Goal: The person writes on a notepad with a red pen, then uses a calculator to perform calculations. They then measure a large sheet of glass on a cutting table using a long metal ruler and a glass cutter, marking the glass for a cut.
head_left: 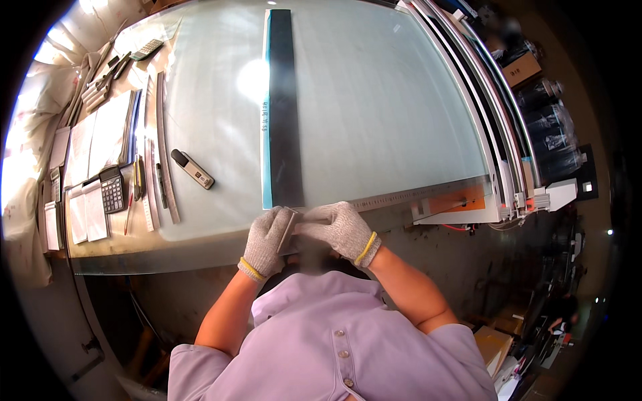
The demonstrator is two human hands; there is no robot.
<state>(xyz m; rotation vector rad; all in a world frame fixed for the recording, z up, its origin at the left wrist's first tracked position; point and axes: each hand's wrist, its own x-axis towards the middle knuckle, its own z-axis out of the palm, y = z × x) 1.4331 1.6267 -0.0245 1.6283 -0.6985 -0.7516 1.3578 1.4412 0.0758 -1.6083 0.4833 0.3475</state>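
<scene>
Both my hands wear pale knit gloves with yellow cuffs and meet at the near edge of the glass-topped table [374,120]. My left hand [264,242] is closed around a small, thin, flat rectangular piece [288,231], brownish grey and held on edge; its exact kind does not show. From the other side, my right hand [340,231] has its fingers pressed together, their tips against that piece. Whatever they pinch there is hidden. Just beyond my hands lies a long dark strip [285,113] with a light-blue and white left border, running away from me across the glass.
A grey handheld device [192,169] lies left of the strip. Farther left are a metal ruler [167,147], a marker [161,185], a utility knife [138,177], a calculator [112,190] and papers [90,150]. A metal rail frame [478,93] borders the table's right side.
</scene>
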